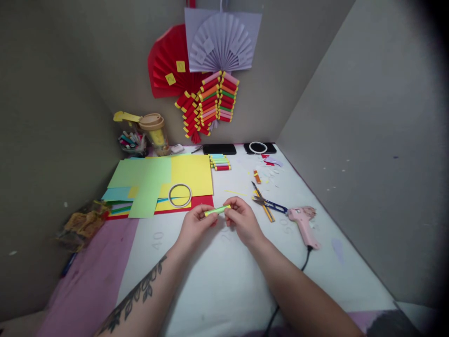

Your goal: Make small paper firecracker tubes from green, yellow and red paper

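Between my two hands, a small light green paper roll [217, 210] with yellow ends is held just above the white table. My left hand [197, 222] pinches its left end between thumb and fingers. At the other end, the fingers of my right hand [242, 220] close around the tip, hiding part of it. Beyond my hands lies a row of similar finished paper rolls [220, 162] in several colours. A white tape ring [180, 195] rests on the stacked coloured paper [147, 175] to the left.
To the right lie a yellow craft knife [268, 208], blue-handled scissors [275, 205] and a pink glue gun [304, 227] with a black cord. Phones [219, 149] line the back edge. A cup [157, 135] and pen holder [132, 142] stand back left. Paper fans [222, 44] hang on the wall.
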A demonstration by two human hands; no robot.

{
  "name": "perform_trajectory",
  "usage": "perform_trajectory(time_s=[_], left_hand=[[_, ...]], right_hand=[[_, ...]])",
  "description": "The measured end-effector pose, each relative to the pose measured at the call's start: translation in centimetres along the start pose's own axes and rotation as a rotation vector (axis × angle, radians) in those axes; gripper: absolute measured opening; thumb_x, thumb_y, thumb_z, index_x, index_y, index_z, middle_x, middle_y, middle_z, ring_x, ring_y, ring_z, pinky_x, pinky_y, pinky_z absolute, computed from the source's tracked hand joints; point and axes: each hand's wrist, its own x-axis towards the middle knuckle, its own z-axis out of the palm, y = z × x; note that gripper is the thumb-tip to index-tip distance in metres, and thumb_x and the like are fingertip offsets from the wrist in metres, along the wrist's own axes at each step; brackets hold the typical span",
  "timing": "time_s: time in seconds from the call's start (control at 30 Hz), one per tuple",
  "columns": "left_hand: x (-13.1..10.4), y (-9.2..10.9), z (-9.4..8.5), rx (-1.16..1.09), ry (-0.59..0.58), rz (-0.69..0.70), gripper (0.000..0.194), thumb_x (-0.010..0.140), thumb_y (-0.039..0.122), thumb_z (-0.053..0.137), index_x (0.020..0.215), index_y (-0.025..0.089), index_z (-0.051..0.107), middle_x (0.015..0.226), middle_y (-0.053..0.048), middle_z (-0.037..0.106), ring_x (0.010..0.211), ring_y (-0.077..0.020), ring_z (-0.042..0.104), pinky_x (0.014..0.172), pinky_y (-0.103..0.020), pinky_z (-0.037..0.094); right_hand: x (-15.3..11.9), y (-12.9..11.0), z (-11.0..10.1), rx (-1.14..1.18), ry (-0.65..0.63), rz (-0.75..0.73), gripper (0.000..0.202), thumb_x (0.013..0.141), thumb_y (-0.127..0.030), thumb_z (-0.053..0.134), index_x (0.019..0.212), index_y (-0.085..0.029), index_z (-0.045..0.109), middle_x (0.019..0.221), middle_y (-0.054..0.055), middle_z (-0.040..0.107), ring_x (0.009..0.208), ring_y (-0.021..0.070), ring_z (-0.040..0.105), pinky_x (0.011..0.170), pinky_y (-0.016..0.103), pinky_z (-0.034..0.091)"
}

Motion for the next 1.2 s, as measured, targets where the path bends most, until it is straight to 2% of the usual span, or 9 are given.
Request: perform_trajectory(time_s=[0.2, 0.47, 0.7, 0.93, 1.2], left_hand=[[0.1, -0.3, -0.2, -0.027, 0.021, 0.024, 0.027, 0.066, 0.030, 0.075, 0.086, 0.015, 0.064, 0.077, -0.003, 0.067, 0.069, -0.0133, 0.061, 0.067, -0.024, 0.048], [0.2, -0.3, -0.2, -0.013, 0.030, 0.038, 0.026, 0.066, 0.029, 0.075, 0.086, 0.015, 0.065, 0.077, -0.003, 0.067, 0.069, -0.0128, 0.061, 0.066, -0.023, 0.047], [0.2, 0.1, -0.2, -0.080, 0.013, -0.011, 0.027, 0.066, 0.030, 0.075, 0.085, 0.014, 0.064, 0.066, -0.001, 0.066, 0.061, -0.0113, 0.060, 0.062, -0.022, 0.046], [0.2, 0.6, -0.5, -0.190, -0.010, -0.113, 0.028, 0.064, 0.029, 0.077, 0.083, 0.014, 0.063, 0.065, -0.001, 0.066, 0.059, -0.0100, 0.060, 0.057, -0.019, 0.045], [0.1, 0.5, -0.5, -0.124, -0.008, -0.021, 0.027, 0.065, 0.030, 0.075, 0.086, 0.015, 0.065, 0.071, -0.001, 0.068, 0.066, -0.0120, 0.062, 0.067, -0.023, 0.047]], right_hand=[[0.1, 0.3, 0.1, 0.041, -0.002, -0.005, 0.015, 0.066, -0.021, 0.062, 0.079, -0.019, 0.055, 0.051, -0.009, 0.051, 0.038, 0.0062, 0.045, 0.038, 0.018, 0.034], [0.2, 0.4, 0.1, 0.038, -0.009, 0.000, 0.014, 0.068, -0.023, 0.062, 0.079, -0.019, 0.055, 0.050, -0.008, 0.053, 0.038, 0.0066, 0.046, 0.038, 0.018, 0.035], [0.2, 0.4, 0.0, 0.014, -0.030, -0.007, 0.016, 0.069, -0.024, 0.063, 0.082, -0.019, 0.055, 0.052, -0.008, 0.053, 0.038, 0.0058, 0.044, 0.037, 0.017, 0.033], [0.1, 0.3, -0.1, -0.012, -0.101, -0.071, 0.018, 0.070, -0.025, 0.066, 0.084, -0.019, 0.056, 0.057, -0.008, 0.053, 0.042, 0.0057, 0.048, 0.040, 0.017, 0.038], [0.1, 0.7, 0.0, 0.033, -0.054, -0.052, 0.017, 0.070, -0.025, 0.065, 0.083, -0.020, 0.055, 0.054, -0.007, 0.055, 0.041, 0.0071, 0.048, 0.042, 0.019, 0.040]])
